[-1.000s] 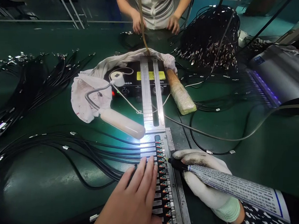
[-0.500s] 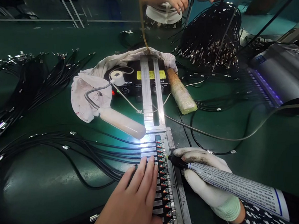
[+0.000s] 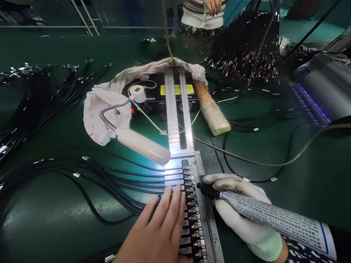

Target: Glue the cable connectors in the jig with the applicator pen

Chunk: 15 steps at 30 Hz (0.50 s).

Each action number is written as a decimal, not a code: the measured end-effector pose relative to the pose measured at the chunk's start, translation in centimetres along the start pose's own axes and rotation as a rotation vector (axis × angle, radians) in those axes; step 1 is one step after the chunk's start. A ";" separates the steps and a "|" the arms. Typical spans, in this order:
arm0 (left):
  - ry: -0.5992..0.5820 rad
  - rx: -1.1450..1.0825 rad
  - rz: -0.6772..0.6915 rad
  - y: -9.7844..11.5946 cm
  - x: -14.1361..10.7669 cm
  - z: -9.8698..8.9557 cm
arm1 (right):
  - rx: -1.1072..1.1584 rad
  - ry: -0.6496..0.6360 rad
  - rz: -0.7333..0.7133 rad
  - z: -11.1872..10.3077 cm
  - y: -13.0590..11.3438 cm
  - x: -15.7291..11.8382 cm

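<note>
My bare left hand (image 3: 160,229) lies with fingers outstretched and thumb apart across the slotted metal fixture (image 3: 213,233), over the black cables (image 3: 136,180) leading in from the left. A row of small connectors (image 3: 198,233) with coloured wires runs along the fixture, to the right of those fingers. In a white glove, my right hand (image 3: 241,215) is closed around a pen-shaped tool (image 3: 265,212) with a printed white barrel and black front. Its thin tip points at the connectors near the lit upper end; whether it touches them I cannot tell.
A white lamp (image 3: 143,145) on a bent neck shines over the fixture. Behind stand a black control box (image 3: 153,106), a cloth (image 3: 101,107) and a wrapped handle (image 3: 214,110). Cable bundles (image 3: 31,99) lie left. A co-worker's hand (image 3: 211,0) shows beyond, near hanging cables (image 3: 243,44).
Both my hands and the pen-shaped tool stay almost in place. Across the table, the co-worker has shifted, and the hanging cable bundle there has changed shape.
</note>
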<state>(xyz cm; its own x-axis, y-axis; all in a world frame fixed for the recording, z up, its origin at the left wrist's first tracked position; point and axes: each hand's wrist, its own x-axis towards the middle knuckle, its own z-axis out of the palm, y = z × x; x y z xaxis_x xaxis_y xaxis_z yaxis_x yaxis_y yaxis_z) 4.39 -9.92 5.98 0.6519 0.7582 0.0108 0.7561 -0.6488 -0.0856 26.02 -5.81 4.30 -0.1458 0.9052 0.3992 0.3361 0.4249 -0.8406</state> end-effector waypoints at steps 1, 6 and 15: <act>-0.005 0.002 0.001 0.0 0.0 0.0 | -0.005 -0.001 0.000 0.0 0.0 0.0; -0.037 0.007 0.014 0.0 -0.1 -0.3 | 0.012 -0.003 -0.008 -0.1 0.1 -0.2; -0.024 0.012 0.013 0.0 0.1 -0.4 | 0.022 -0.014 -0.005 -0.1 0.2 -0.3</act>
<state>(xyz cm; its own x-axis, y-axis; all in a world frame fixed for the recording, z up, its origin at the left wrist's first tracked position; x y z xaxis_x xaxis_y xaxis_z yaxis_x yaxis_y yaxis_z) 4.45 -9.88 6.39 0.6601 0.7510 -0.0144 0.7466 -0.6581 -0.0975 26.20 -5.99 4.10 -0.1611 0.9029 0.3985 0.3146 0.4297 -0.8464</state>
